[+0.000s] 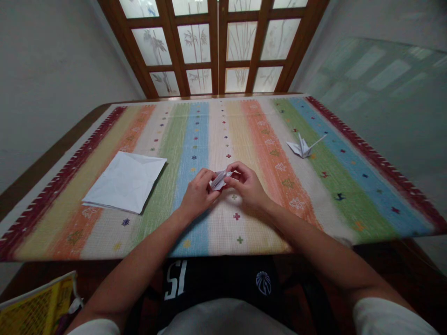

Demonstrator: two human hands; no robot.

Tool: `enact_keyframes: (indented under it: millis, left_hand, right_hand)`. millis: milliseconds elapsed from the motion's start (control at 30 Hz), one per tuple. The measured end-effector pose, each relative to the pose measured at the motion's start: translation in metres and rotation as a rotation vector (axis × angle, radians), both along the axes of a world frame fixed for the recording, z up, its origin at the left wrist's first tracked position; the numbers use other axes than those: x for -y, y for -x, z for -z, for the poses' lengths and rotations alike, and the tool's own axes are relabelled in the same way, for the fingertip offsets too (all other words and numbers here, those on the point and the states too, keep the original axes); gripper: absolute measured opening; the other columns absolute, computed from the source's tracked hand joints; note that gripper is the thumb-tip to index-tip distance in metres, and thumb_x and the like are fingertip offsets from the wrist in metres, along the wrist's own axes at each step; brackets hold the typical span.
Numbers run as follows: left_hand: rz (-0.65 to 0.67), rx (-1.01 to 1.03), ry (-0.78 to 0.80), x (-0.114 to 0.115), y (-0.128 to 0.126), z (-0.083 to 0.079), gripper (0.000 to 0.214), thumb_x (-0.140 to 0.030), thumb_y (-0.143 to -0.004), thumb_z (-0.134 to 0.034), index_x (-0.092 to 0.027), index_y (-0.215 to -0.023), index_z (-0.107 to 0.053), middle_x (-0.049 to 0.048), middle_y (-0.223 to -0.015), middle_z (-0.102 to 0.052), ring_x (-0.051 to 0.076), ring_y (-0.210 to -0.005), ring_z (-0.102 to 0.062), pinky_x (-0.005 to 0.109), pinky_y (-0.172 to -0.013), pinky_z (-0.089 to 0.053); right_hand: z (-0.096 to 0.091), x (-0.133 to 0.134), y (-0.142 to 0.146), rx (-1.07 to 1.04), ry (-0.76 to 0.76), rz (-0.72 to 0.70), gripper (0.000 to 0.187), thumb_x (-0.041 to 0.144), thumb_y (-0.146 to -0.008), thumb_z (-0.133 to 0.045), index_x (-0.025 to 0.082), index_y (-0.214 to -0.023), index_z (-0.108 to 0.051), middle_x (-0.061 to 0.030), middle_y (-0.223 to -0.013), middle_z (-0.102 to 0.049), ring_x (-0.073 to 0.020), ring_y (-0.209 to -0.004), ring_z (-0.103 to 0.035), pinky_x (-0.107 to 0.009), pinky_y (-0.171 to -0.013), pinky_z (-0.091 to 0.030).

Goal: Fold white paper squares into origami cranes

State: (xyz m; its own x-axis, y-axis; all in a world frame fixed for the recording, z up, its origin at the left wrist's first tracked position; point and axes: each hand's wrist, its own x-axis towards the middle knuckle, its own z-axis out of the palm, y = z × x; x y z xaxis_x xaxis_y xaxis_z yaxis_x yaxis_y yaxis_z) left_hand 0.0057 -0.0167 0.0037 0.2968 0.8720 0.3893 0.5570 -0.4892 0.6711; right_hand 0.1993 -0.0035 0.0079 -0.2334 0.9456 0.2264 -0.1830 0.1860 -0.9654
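Between my two hands, above the middle of the striped tablecloth, is a small piece of folded white paper (219, 180). My left hand (199, 191) grips its left side, thumb toward me and fingers curled behind. On the right, my right hand (246, 184) pinches the other side between thumb and bent fingers. The fingers partly cover the folds, so the paper's full shape is hidden. To the right lies a finished white origami crane (303, 148), apart from both hands. A stack of square white paper sheets (124, 180) rests to the left.
A striped, patterned tablecloth (213, 232) covers the table. Beyond its far edge stand wooden doors (218, 46) with glass panes. A glass panel (380, 93) leans by the right wall. At lower left, below the table, is a yellow mesh basket (38, 307).
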Motion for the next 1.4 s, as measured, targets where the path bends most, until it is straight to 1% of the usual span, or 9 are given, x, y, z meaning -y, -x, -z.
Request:
enact_keyframes:
  millis: [100, 200, 300, 467, 733, 867, 1100, 1300, 1400]
  left_hand:
    - [0.086, 0.016, 0.024, 0.000, 0.000, 0.001, 0.026, -0.035, -0.092, -0.080, -0.021, -0.105, -0.062, 0.0009, -0.102, -0.064, 0.009, -0.061, -0.056, 0.025, -0.061, -0.049]
    - [0.098, 0.067, 0.032, -0.001, 0.001, 0.000, 0.031, -0.050, -0.101, -0.070, -0.021, -0.109, -0.064, 0.0022, -0.101, -0.066, 0.011, -0.065, -0.059, 0.026, -0.061, -0.049]
    - [0.066, 0.102, 0.000, -0.003, 0.002, -0.001, 0.031, -0.050, -0.107, -0.061, -0.020, -0.100, -0.066, 0.0032, -0.097, -0.068, 0.013, -0.071, -0.061, 0.026, -0.063, -0.050]
    - [0.059, 0.172, 0.029, -0.004, 0.002, -0.003, 0.031, -0.047, -0.105, -0.064, -0.020, -0.090, -0.068, 0.0042, -0.093, -0.069, 0.016, -0.078, -0.065, 0.024, -0.063, -0.052]
    - [0.071, 0.370, 0.159, -0.004, 0.003, -0.007, 0.042, -0.057, -0.102, -0.067, -0.020, -0.084, -0.066, 0.0061, -0.096, -0.066, 0.015, -0.077, -0.065, 0.020, -0.056, -0.055]
    - [0.054, 0.381, 0.129, -0.005, 0.004, -0.008, 0.039, -0.055, -0.101, -0.069, -0.020, -0.083, -0.067, 0.0068, -0.097, -0.069, 0.017, -0.084, -0.064, 0.022, -0.062, -0.057]
    - [-0.081, 0.563, 0.186, -0.008, 0.003, -0.002, 0.030, -0.040, -0.095, -0.075, -0.021, -0.083, -0.055, -0.0022, -0.078, -0.060, 0.011, -0.061, -0.063, 0.021, -0.057, -0.057]
    - [-0.139, 0.704, 0.257, -0.011, -0.001, 0.001, 0.047, -0.025, -0.083, -0.079, -0.029, -0.119, -0.049, -0.0041, -0.099, -0.062, 0.010, -0.059, -0.068, 0.024, -0.056, -0.064]
    - [-0.110, 0.646, 0.258, -0.011, -0.001, -0.001, 0.037, -0.026, -0.086, -0.075, -0.027, -0.117, -0.056, -0.0031, -0.098, -0.063, 0.010, -0.063, -0.069, 0.024, -0.058, -0.066]
  right_hand:
    - [0.002, -0.005, -0.005, 0.034, -0.027, 0.013, 0.045, 0.062, -0.082, -0.088, 0.024, -0.093, -0.065, -0.0001, -0.092, -0.064, -0.0160, -0.080, -0.064, -0.030, -0.075, -0.058]
    - [0.003, -0.006, -0.008, 0.082, -0.060, 0.038, 0.040, 0.059, -0.086, -0.084, 0.025, -0.096, -0.066, -0.0012, -0.093, -0.066, -0.0172, -0.082, -0.065, -0.030, -0.072, -0.058]
    - [0.003, -0.002, -0.008, 0.152, -0.129, 0.077, 0.026, 0.046, -0.090, -0.079, 0.025, -0.098, -0.067, -0.0026, -0.096, -0.068, -0.0180, -0.087, -0.066, -0.028, -0.070, -0.057]
    - [0.001, 0.003, -0.007, 0.256, -0.206, 0.133, 0.018, 0.028, -0.088, -0.071, 0.025, -0.105, -0.067, -0.0001, -0.091, -0.064, -0.0157, -0.078, -0.062, -0.025, -0.064, -0.051]
    - [-0.002, -0.004, -0.013, 0.249, -0.223, 0.195, 0.009, 0.031, -0.091, -0.066, 0.023, -0.091, -0.071, -0.0028, -0.090, -0.070, -0.0175, -0.080, -0.064, -0.029, -0.071, -0.053]
    - [0.000, -0.006, -0.011, 0.246, -0.135, 0.145, 0.019, 0.041, -0.087, -0.078, 0.022, -0.087, -0.076, -0.0043, -0.090, -0.075, -0.0179, -0.078, -0.067, -0.030, -0.069, -0.055]
    - [0.007, -0.011, -0.012, 0.132, 0.096, 0.104, 0.033, 0.047, -0.073, -0.092, 0.022, -0.084, -0.073, 0.0005, -0.079, -0.071, -0.0138, -0.060, -0.065, -0.025, -0.055, -0.052]
    - [0.009, -0.013, -0.011, 0.124, 0.074, 0.105, 0.037, 0.052, -0.075, -0.091, 0.023, -0.092, -0.075, -0.0008, -0.088, -0.075, -0.0144, -0.066, -0.068, -0.026, -0.059, -0.056]
    - [0.008, -0.012, -0.011, 0.183, 0.034, 0.110, 0.031, 0.048, -0.079, -0.088, 0.022, -0.091, -0.078, -0.0029, -0.089, -0.076, -0.0154, -0.069, -0.068, -0.027, -0.063, -0.055]
